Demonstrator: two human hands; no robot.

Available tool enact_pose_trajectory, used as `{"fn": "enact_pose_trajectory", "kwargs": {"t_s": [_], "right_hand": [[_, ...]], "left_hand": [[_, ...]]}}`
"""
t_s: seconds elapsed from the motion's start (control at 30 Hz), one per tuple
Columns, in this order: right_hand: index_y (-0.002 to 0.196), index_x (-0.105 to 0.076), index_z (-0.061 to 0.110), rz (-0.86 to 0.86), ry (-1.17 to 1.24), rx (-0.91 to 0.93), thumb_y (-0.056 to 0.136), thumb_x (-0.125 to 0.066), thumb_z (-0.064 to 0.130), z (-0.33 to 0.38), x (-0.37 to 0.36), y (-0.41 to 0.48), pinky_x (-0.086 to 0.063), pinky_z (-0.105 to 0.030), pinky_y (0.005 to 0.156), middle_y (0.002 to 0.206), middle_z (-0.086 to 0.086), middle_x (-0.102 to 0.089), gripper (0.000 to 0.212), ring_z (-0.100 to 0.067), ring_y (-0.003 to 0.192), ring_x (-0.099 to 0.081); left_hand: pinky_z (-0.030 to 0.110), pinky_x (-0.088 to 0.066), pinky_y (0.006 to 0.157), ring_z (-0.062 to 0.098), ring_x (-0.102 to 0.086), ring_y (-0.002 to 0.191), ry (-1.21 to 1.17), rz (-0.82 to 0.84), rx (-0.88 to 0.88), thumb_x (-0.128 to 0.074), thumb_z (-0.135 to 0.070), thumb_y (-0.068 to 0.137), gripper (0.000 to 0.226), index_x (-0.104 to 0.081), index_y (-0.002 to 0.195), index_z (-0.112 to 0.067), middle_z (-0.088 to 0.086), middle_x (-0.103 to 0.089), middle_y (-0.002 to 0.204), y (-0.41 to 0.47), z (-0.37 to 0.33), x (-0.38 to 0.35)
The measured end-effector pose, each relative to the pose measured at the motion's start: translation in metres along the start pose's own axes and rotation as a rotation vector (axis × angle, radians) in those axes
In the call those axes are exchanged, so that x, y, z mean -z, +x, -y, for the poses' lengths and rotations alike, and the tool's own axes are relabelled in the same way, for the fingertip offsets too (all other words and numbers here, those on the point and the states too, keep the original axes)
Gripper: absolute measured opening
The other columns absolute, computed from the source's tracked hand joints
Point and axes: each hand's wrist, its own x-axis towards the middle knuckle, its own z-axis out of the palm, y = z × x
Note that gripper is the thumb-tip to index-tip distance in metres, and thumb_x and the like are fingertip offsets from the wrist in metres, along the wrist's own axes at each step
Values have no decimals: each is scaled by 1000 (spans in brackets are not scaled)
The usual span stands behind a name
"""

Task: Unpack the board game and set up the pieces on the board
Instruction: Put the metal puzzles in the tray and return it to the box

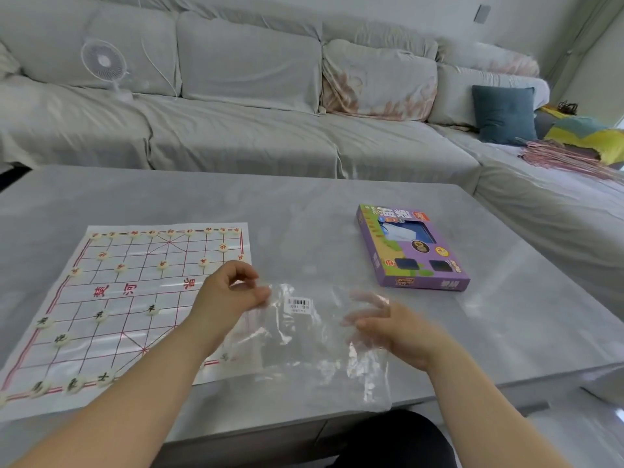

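The paper board (111, 298) lies flat on the left of the tabletop (304, 204), with round pieces (152, 310) set along its lines. Beside it, the left hand (226, 298) has its fingers pinching a clear plastic bag (304, 349). The right hand (398, 332) is blurred behind the plastic, so I cannot tell its grip. The purple box (412, 248) lies farther right.

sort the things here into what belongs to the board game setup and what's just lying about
For the job: board, pieces, purple game box, clear bag pinched in the left hand.
Lying about: fan, blue cushion, sofa.
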Motion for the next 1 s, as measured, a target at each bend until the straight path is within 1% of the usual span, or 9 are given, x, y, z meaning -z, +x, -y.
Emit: {"fn": "enact_pose_trajectory", "kwargs": {"t_s": [0.07, 0.2, 0.37, 0.5, 0.6, 0.7, 0.77, 0.87, 1.0], "right_hand": [[114, -51, 3, -92, -101, 32, 84, -52, -10, 1, 5, 2, -43, -13, 46, 65, 4, -69, 34, -2, 44, -54], [89, -58, 10, -31, -220, 89, 84, -52, -10, 17, 11, -2, -39, -11, 47, 59, 6, -69, 21, -5, 49, -52], [88, -61, 18, 86, -338, 173, 83, -59, 1, 40, -1, 1, -40, -17, 55, 64, 9, -70, 18, -7, 55, -53], [103, -57, 13, 74, -134, 167, 84, -57, 20, 40, 6, 6, -45, -22, 56, 76, 4, -72, 21, -10, 55, -62], [112, -54, 21, 120, 64, 117, 47, -77, 58, 18, 18, 7, -50, -24, 66, 92, 2, -73, 79, -12, 79, -69], [122, -45, 24, 145, 169, 93, 23, -81, 67, -7, 15, 8, -45, -29, 76, 107, 4, -68, 113, -14, 93, -66], [122, -45, 26, 171, 243, 123, 20, -83, 64, -14, 6, 8, -50, -28, 74, 113, 2, -63, 115, -17, 99, -64], [126, -39, 30, 200, 377, 160, 18, -82, 66, -18, 0, 11, -50, -31, 76, 119, 2, -59, 122, -19, 107, -59], [124, -39, 30, 249, 122, 169, 26, -82, 63, -13, -13, 19, -46, -23, 83, 115, 9, -62, 112, -8, 106, -60]], "left_hand": [[31, -45, 82, 3, -54, 78, 221, 110, 2, -68, -6, 78, 28, -53, 87, -27, -15, -51, 93, -1, -2, 2], [12, -37, 79, -10, -46, 91, 635, 438, -65, -65, -36, 79, 36, -44, 108, -40, -27, -49, 99, -1, -20, 0], [14, -48, 70, 2, -62, 79, 674, 680, 59, -68, -25, 79, 19, -62, 97, -26, -16, -66, 83, 1, -27, -20], [15, -47, 47, 6, -65, 55, 394, 502, 159, -62, -6, 83, 10, -65, 82, -15, -8, -67, 56, 1, -17, -20], [17, -48, 44, 13, -66, 61, 245, 283, 160, -60, -4, 84, 13, -64, 79, -15, -5, -68, 62, 1, -6, -21], [15, -44, 42, 20, -64, 67, 151, 117, 160, -60, -3, 83, 15, -63, 76, -16, 0, -65, 70, 1, 5, -29], [14, -43, 42, 14, -63, 57, 88, 80, 186, -59, -2, 84, 15, -62, 76, -15, -2, -64, 65, -1, 9, -35], [22, -43, 53, 19, -64, 63, 0, 59, 226, -58, -2, 85, 13, -63, 79, -13, 1, -66, 66, -1, 13, -34], [13, -39, 41, 6, -55, 47, -1, 3, 248, -58, -6, 86, 11, -62, 81, -15, 2, -64, 69, -4, 11, -20]]}}
